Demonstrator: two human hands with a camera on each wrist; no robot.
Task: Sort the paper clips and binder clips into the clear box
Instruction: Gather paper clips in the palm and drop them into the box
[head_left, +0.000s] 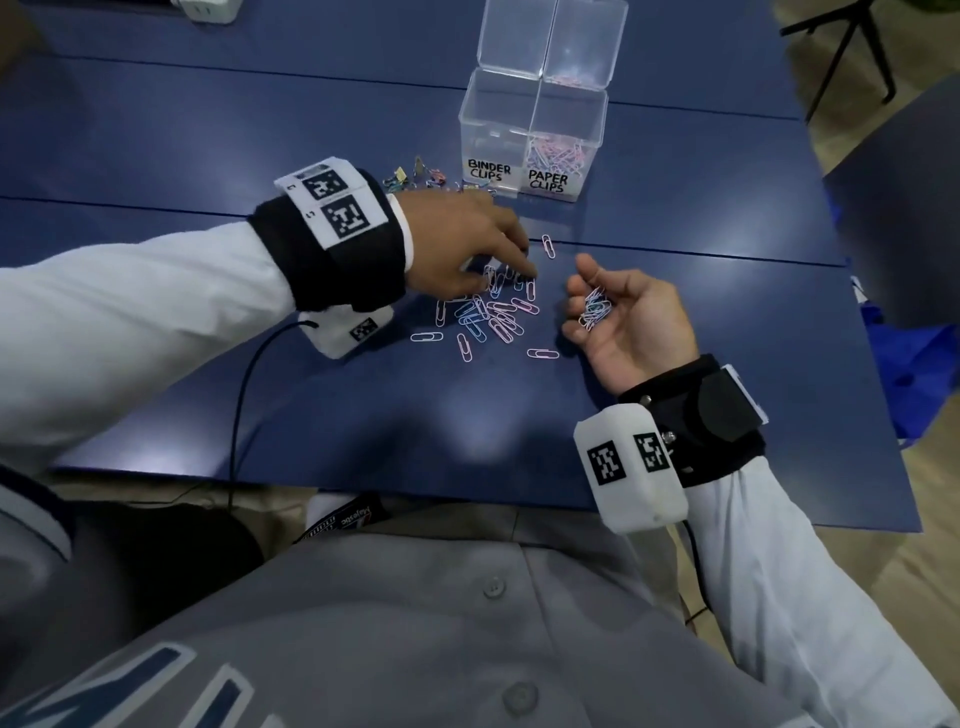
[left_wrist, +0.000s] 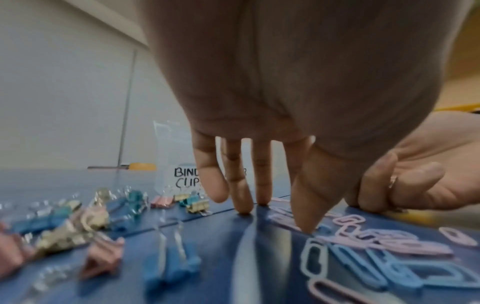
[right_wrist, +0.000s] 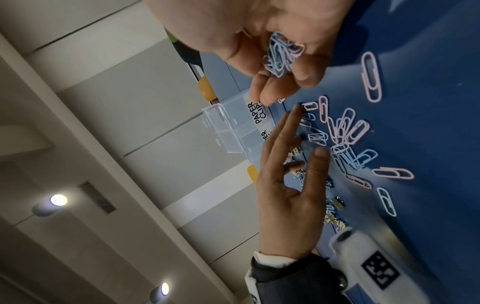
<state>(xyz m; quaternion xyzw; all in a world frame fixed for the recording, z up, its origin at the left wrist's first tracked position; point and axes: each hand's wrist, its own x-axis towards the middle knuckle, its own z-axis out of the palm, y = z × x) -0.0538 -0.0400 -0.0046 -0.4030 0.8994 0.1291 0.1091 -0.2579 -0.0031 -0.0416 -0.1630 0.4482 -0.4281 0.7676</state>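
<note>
A heap of pink, blue and white paper clips (head_left: 493, 317) (left_wrist: 376, 257) (right_wrist: 345, 139) lies mid-table. My left hand (head_left: 514, 265) (left_wrist: 285, 216) (right_wrist: 309, 131) reaches palm-down onto its far side, straight fingertips touching table and clips. My right hand (head_left: 579, 299) (right_wrist: 283, 67) (left_wrist: 402, 185) rests palm-up just right of the heap, fingers curled round a bunch of paper clips (head_left: 595, 309) (right_wrist: 283, 55). The clear box (head_left: 483, 130) (right_wrist: 233, 131) (left_wrist: 185, 176) stands behind, labelled BINDER CLIPS left and PAPER CLIPS right; the right compartment holds paper clips. Coloured binder clips (head_left: 415, 174) (left_wrist: 78, 216) lie left of the box.
The box's hinged lid (head_left: 556, 41) stands open behind it. A black cable (head_left: 244, 395) runs from my left wrist over the blue table's near edge (head_left: 363, 483). A white object (head_left: 208, 8) sits at the far left. Chair legs (head_left: 852, 47) stand beyond the right corner.
</note>
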